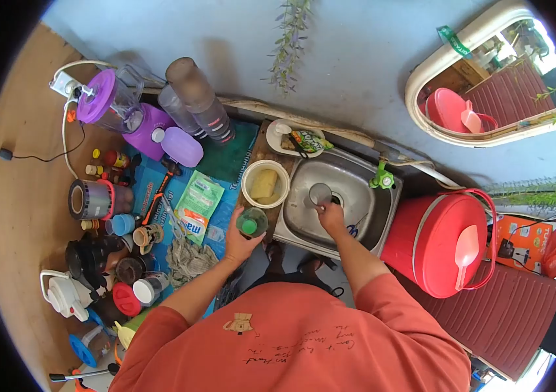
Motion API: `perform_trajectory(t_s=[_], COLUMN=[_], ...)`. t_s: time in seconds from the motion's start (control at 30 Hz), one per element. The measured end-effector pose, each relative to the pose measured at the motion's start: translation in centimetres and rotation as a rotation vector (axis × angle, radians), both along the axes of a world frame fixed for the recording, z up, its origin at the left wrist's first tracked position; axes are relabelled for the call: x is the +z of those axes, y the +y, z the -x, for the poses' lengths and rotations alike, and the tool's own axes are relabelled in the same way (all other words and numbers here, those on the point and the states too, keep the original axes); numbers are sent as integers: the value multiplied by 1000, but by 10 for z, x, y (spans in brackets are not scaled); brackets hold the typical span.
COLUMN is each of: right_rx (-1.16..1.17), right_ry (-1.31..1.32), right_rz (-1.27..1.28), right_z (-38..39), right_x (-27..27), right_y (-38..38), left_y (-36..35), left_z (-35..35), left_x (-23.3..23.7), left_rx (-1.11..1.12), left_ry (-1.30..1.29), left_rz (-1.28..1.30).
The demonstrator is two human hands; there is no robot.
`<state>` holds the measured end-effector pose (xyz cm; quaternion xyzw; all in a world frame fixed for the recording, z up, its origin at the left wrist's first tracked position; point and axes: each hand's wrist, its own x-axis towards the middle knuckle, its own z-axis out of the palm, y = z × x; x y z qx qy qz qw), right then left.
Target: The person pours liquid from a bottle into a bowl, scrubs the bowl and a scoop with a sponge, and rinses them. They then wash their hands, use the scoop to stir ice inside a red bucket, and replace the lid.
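My left hand (pixel 239 236) is closed around a clear bottle with a green cap (pixel 250 225), left of the sink's front corner. Over the basin of the steel sink (pixel 304 164), my right hand (pixel 330 217) grips a clear drinking glass (pixel 320 193). The glass is tilted near the drain, and what is inside it I cannot make out. Just beyond the bottle, a white tub (pixel 246 186) holds a yellow sponge (pixel 265 183). Behind it, a white dish (pixel 277 145) carries a green packet (pixel 308 140).
A green-handled tap (pixel 382 178) stands at the sink's right. Beside it is a big red cooler (pixel 415 242) with a pink scoop (pixel 466 251) on its lid. At left are a purple blender (pixel 147 127), a detergent pouch (pixel 198 206), a crumpled cloth (pixel 190 260) and several jars.
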<state>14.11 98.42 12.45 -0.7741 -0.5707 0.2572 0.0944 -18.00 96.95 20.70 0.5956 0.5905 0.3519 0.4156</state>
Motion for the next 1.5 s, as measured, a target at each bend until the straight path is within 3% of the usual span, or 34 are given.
perform_trajectory(t_s=[0.07,0.27,0.33,0.4,0.47,0.5,0.53,0.57,0.6,0.63,0.67,0.7,0.77,0.83,0.9,1.0,1.07,1.13,1.2,1.27,1.33,1.43,1.47,1.5], right_rx=[2,52,-217,-232,-254,-250,-115,20,28,-120,-272,-268,-280,-229,-175,-173,-228,-155,-205,-416,-453,-375,-389,-500], right_ry=[15,-56,25,149,641,641,465,290,293,548,801,804,791,667,536,528,575,419,448,668,682,486,484,641], right_rz=[-110,90,-74,-46,83,81,56,31,27,90,157,157,-86,-119,-222,-222,-220,-281,-272,-219,-221,-344,-343,-322], right_z=[9,24,32,49,73,82,90,93,92,92,91,88,74,49,25,-14,-38,-56,-66,-76,-90,-115,-124,-128], right_x=[-14,17,51,78,86,86,86,85,83,82,81,83,89,93,105,112,108,119,126,119,133,119,104,101], right_y=[11,30,36,45,56,62,68,70,70,70,69,64,46,26,1,-36,-57,-77,-95,-108,-115,-127,-132,-132], left_y=[-2,-33,-51,-74,-94,-99,-98,-93,-89,-85,-81,-73,-58,-46,-25,3,16,14,6,-3,-14,-17,-15,-15], left_z=[5,22,29,35,39,33,24,12,1,-10,-23,-38,-69,-99,-126,-163,-192,-226,-262,-296,-317,-350,-356,-360], left_x=[4,-7,-13,-23,-33,-22,-4,18,33,43,54,76,107,125,133,119,103,79,51,22,7,-22,-37,-40], left_rx=[-28,28,24,19,-141,-206,-201,-324,-446,-581,-576,-633,-689,-378,-235,-270,-624,-706,-789,-730,-723,-778,-805,-830], left_ry=[3,114,154,190,164,201,200,246,292,341,345,307,261,179,231,425,652,689,729,813,811,748,623,499], left_rz=[67,13,144,279,358,338,335,369,402,10,8,-19,-45,-343,-439,-361,123,102,78,46,-99,97,77,58])
